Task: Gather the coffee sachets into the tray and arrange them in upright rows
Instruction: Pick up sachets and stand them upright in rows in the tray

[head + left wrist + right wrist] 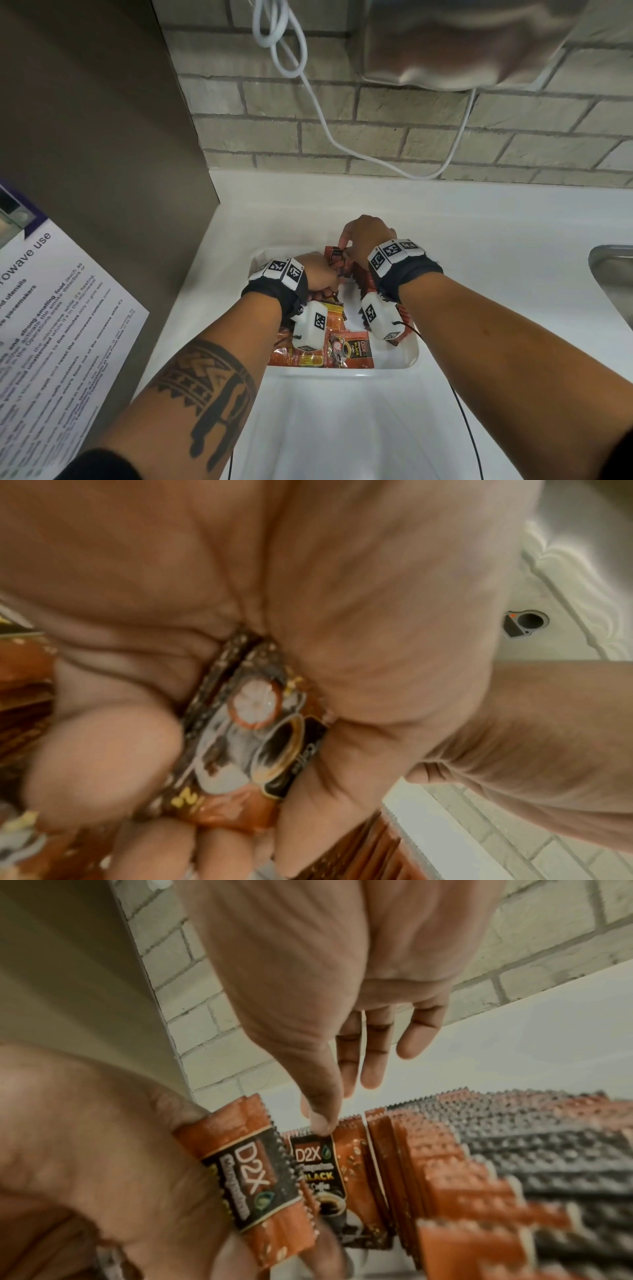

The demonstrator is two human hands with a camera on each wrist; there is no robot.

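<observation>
Shared office kitchenette, white counter [479, 240], steel sink [613, 270], brick backsplash [376, 113], microwave-use notice [51, 325]

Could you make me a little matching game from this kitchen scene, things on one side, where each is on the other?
Things:
1. left hand
2. white cable
3. tray
4. sink

Places or states:
A. far right edge of the counter
B. grips a bunch of coffee sachets
C. hangs against the brick wall
D. on the white counter, holding sachets

Pairs: 1-B, 2-C, 3-D, 4-A
</observation>
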